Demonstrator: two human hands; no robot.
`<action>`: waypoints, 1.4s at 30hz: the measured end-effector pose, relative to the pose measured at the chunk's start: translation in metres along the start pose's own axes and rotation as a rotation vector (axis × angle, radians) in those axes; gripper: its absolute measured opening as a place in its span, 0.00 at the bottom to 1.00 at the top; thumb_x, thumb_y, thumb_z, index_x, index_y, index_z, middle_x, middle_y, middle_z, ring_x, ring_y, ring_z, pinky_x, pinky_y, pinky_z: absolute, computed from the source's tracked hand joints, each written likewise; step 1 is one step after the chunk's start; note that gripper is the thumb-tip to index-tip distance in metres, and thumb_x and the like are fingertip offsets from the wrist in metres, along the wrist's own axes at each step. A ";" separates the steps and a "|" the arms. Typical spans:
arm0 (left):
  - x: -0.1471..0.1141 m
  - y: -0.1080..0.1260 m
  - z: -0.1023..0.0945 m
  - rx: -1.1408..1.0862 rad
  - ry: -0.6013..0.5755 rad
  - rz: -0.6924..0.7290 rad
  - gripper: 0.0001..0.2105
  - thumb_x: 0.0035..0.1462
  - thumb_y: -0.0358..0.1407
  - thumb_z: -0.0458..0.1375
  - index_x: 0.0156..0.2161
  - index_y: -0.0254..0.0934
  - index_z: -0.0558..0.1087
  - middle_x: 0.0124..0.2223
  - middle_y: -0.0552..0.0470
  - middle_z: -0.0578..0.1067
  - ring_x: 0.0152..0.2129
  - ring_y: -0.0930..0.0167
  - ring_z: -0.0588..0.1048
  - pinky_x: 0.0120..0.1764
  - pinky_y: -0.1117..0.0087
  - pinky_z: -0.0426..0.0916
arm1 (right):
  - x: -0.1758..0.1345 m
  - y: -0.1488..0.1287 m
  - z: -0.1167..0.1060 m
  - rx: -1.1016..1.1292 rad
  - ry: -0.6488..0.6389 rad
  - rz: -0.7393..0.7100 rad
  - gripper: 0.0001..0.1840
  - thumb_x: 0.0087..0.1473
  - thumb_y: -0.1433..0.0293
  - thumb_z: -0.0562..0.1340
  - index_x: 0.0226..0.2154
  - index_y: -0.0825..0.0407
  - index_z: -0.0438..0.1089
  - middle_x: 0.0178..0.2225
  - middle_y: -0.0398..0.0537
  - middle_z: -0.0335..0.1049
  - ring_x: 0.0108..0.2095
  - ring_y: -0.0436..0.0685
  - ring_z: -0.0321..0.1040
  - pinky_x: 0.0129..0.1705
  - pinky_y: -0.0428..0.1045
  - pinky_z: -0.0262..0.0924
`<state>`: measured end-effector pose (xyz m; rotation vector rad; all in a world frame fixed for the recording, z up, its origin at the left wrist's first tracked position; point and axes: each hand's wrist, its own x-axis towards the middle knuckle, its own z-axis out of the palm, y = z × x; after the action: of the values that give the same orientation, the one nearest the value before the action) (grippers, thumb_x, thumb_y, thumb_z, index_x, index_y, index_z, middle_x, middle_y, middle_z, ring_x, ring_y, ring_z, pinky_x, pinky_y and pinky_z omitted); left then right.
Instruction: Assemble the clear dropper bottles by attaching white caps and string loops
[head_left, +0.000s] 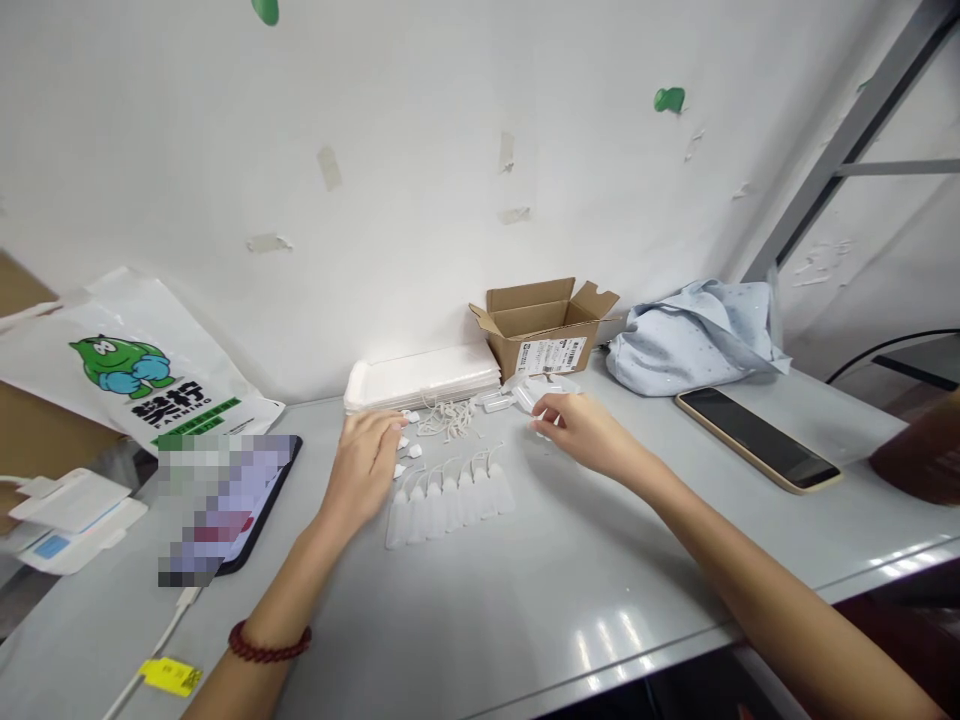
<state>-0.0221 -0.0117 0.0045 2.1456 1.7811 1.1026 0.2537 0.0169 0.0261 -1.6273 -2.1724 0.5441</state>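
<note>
My left hand (366, 462) is on the table's left-middle part, fingers stretched out flat over small white pieces (410, 453) that partly show beyond its fingertips. My right hand (581, 428) has its fingers loosely bent, thumb and fingertips apart, beside a small pile of clear plastic pieces (531, 392). Whether its fingertips touch one is unclear. Between the hands lies a row of several translucent flat plastic sleeves (450, 503), each with a white string at its top. Behind the row is a tangled heap of white strings (450, 420).
A stack of white flat packets (424, 375) and an open cardboard box (544, 335) stand against the wall. Light blue cloth (694, 335) and a phone (757, 438) lie right. Another phone (255, 510), a cable (161, 640) and a white printed bag (142, 360) are left.
</note>
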 end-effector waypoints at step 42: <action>-0.008 0.024 0.010 -0.846 -0.044 -0.677 0.17 0.41 0.38 0.68 0.40 0.35 0.78 0.34 0.51 0.77 0.33 0.70 0.75 0.49 0.64 0.66 | 0.013 0.019 0.010 -0.407 -0.110 0.064 0.20 0.47 0.83 0.52 0.40 0.58 0.72 0.43 0.58 0.71 0.40 0.59 0.69 0.31 0.47 0.54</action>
<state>0.0030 -0.0223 0.0066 0.9748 1.4364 1.2564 0.2608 0.0338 0.0091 -1.9154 -2.4389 0.2199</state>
